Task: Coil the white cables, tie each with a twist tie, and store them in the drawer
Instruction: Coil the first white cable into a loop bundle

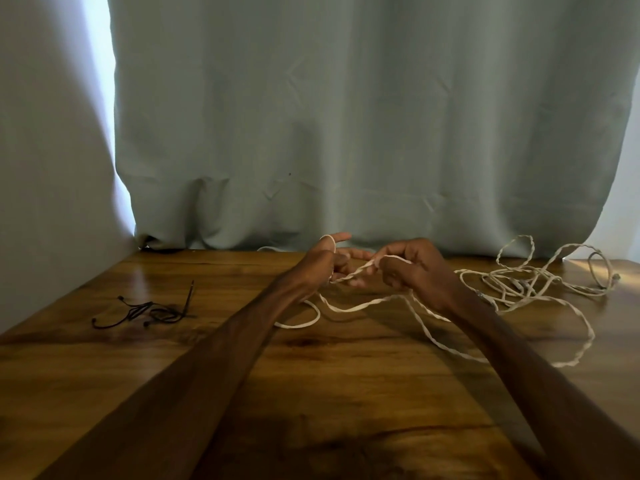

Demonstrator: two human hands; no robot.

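White cable (353, 273) held above the table (311, 393).
The left hand (322, 263) has the cable looped over one finger; the right hand (414, 268) pinches it; slack lies tangled at right.

Both forearms (207, 358) are showing bare to the wrists. The left hand (320, 263) and right hand (415, 268) are going uncovered too.

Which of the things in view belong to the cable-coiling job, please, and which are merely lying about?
Part of the job:
- white cable, pinched by the left hand and the right hand
- tangled white cables on the right
- black ties on the left, probably the twist ties

Merely there:
- wooden table
- curtain
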